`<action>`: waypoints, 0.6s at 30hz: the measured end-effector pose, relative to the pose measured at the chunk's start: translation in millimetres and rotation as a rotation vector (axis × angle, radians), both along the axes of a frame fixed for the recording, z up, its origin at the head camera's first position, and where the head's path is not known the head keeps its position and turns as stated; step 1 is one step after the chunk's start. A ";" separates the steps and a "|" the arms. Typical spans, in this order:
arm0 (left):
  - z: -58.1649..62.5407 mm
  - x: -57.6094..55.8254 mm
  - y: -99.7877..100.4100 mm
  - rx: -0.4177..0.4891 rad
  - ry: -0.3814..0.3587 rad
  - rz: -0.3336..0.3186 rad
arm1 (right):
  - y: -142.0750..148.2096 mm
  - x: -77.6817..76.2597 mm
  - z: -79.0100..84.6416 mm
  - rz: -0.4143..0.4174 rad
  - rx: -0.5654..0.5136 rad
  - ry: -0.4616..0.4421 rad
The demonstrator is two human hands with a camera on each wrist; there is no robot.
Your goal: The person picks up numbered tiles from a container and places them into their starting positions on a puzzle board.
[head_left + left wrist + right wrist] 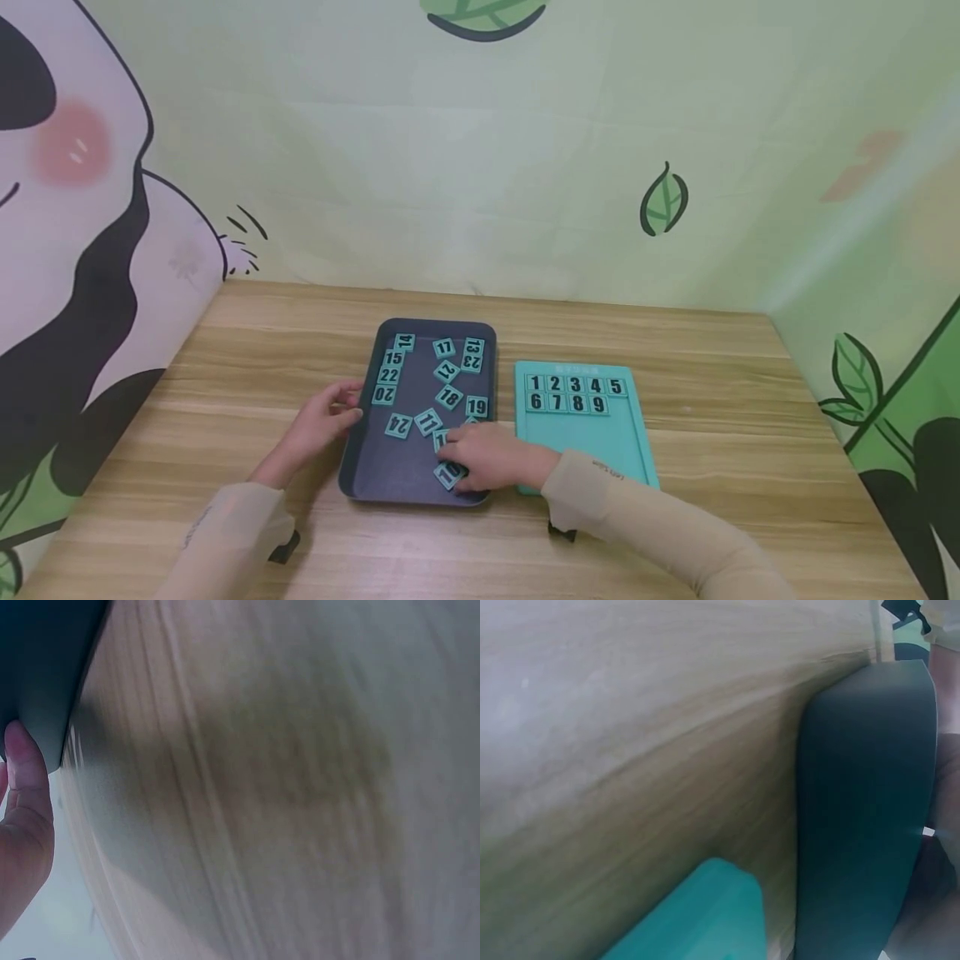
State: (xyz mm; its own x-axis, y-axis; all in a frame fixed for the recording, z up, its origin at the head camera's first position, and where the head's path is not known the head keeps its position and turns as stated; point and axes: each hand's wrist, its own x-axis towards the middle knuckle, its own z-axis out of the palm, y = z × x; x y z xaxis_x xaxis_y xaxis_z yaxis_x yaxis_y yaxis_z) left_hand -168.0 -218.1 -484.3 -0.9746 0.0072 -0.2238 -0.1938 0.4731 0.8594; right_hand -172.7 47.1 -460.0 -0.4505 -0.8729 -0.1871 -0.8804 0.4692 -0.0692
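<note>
My right hand (491, 456) reaches over the near right part of a dark grey tray (397, 479). Its thumb and fingertips pinch the edges of a turquoise number tile (447, 476) starting with 1, partly covered by the hand. Another number tile (441, 439) lies half hidden under the fingers. At the tray's left rim, my left hand (318, 429) rests its thumb and fingers. In the left wrist view a left digit (28, 772) lies straight against the tray's outer wall (45, 682). The right wrist view shows the tray's outer side (862, 810).
Several loose tiles, such as 24 (398, 426), 18 (449, 396) and 15 (392, 358), lie at various angles in the tray. To its right, a turquoise board (577, 437) holds tiles 1 to 9 in two rows. Both stand on a wooden table (712, 417) before a printed backdrop.
</note>
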 end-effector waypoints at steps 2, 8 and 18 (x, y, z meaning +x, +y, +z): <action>0.5 0.1 0.5 0.000 -0.003 0.001 | 0.7 0.0 -0.1 -0.004 0.002 -0.004; 0.2 -0.2 0.9 0.006 0.011 0.002 | 2.5 -0.2 -1.8 -0.012 -0.024 -0.001; -1.3 0.3 0.6 -0.003 0.020 0.004 | 14.8 -6.0 17.1 -0.102 -0.186 -0.087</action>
